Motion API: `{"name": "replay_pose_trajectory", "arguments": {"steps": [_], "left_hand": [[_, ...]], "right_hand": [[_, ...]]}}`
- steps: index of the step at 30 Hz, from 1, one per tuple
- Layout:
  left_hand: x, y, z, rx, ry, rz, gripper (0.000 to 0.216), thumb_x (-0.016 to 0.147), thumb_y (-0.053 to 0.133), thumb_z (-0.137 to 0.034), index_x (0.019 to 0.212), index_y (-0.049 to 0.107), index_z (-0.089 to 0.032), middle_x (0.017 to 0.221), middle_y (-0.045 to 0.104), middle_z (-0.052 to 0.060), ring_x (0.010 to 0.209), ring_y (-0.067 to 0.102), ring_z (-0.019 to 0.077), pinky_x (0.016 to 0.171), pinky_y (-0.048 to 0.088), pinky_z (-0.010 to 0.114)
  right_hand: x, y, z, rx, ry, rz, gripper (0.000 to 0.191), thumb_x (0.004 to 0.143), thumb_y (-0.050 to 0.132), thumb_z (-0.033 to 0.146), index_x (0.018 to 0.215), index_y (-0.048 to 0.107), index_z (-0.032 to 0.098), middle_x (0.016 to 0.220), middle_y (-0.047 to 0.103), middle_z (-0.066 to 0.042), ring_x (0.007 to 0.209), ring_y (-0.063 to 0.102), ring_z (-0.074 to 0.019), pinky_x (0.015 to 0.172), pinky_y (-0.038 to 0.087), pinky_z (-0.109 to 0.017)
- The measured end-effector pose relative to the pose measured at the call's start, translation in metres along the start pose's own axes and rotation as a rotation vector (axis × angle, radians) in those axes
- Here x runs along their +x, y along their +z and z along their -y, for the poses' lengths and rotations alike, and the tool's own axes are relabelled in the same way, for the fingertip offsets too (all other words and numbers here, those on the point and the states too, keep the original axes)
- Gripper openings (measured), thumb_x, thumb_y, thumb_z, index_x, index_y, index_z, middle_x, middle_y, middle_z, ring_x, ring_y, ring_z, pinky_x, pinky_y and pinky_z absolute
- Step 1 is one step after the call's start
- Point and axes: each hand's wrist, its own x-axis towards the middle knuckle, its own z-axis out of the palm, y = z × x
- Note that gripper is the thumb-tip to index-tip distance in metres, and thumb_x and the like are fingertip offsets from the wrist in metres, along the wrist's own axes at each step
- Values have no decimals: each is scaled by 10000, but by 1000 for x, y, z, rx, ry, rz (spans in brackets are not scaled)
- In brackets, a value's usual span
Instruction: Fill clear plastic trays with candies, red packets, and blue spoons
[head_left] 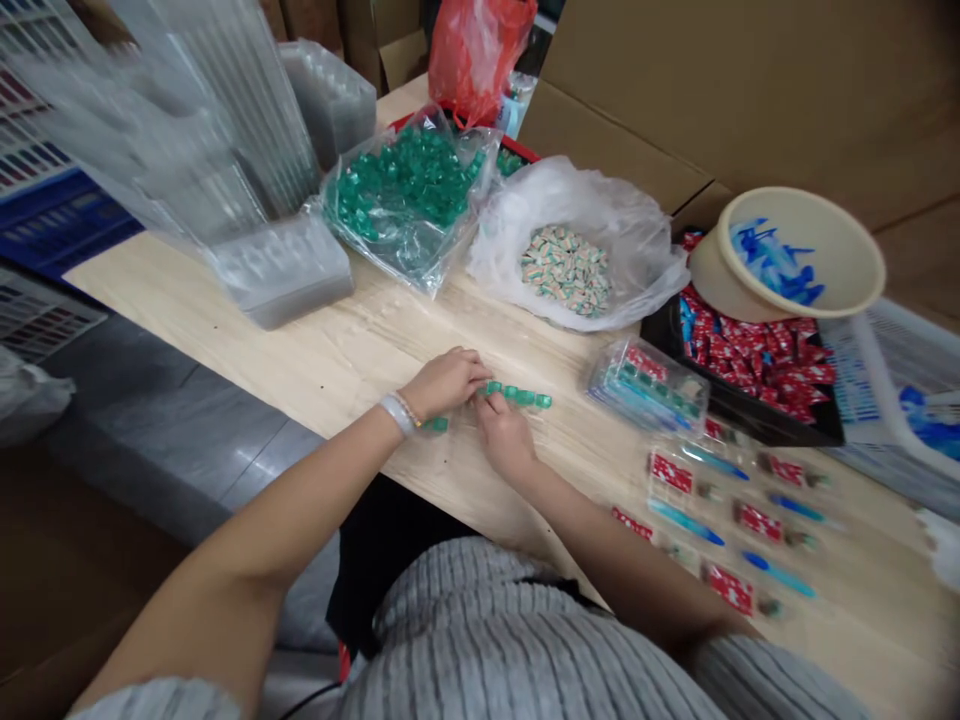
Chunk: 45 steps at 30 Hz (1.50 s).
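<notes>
My left hand (446, 382) and my right hand (506, 435) meet at the middle of a light wooden table (315, 350). Both have their fingers curled down at the left end of a short row of small green pieces (519, 396) lying on the table. My left hand's fingertips pinch at that end of the row; my right hand's fingers close beside them. One more green piece (436, 425) lies under my left wrist, which wears a pale band (397, 412).
A clear bag of green pieces (405, 185), a white bag of striped pieces (568, 265), stacked clear trays (225, 150), a black bin of red packets (757, 365) with a beige bowl (795, 250), a filled clear tray (649, 385) and packed blister sets (724, 520) ring the hands.
</notes>
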Motion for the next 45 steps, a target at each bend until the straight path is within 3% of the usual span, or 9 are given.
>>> {"name": "replay_pose_trajectory", "arguments": {"steps": [4,12,23,28,36,41,45], "left_hand": [[19,7,13,-74,47,145,192,799,476,-185,800,666,-153,830,578,45,783,525,130,748,406,233],[22,13,24,-198,45,151,167,782,502,-191,826,661,-163,826,584,33,776,535,125,736,412,230],[21,16,27,-177,43,141,171,775,514,-202,856,661,-167,836,595,36,793,540,130,759,404,240],[22,15,26,-174,41,148,168,771,518,-197,852,661,-162,836,597,34,795,544,128,755,408,228],[23,13,25,-169,50,156,166,773,509,-193,841,659,-164,816,586,32,778,538,128,742,407,233],[22,15,27,-183,46,153,166,774,506,-197,838,656,-170,815,581,29,784,533,129,747,402,235],[22,16,28,-198,37,147,162,769,511,-192,836,655,-164,819,584,29,780,533,128,743,403,232]], "right_hand": [[3,0,2,-8,-9,25,348,835,363,151,1153,504,172,917,551,-95,823,496,-193,686,415,-298],[2,-1,-5,60,-9,27,361,808,360,148,1135,511,169,937,545,-107,787,485,-217,661,423,-345],[-25,-4,-20,283,-79,-53,304,797,379,122,1005,599,144,858,553,-81,844,477,-201,778,413,-333],[-17,-2,-19,327,-33,-98,339,835,356,182,1129,521,142,936,555,-91,836,510,-185,746,436,-311],[-5,-5,-10,101,-30,11,373,838,345,195,1179,487,146,949,555,-111,830,516,-211,662,438,-312],[-3,-4,-13,160,36,-3,337,823,359,182,1116,526,183,969,550,-91,771,519,-185,652,434,-298],[-8,-2,-20,282,-79,18,311,799,368,132,1027,574,182,935,553,-68,814,520,-166,712,433,-278]]}}
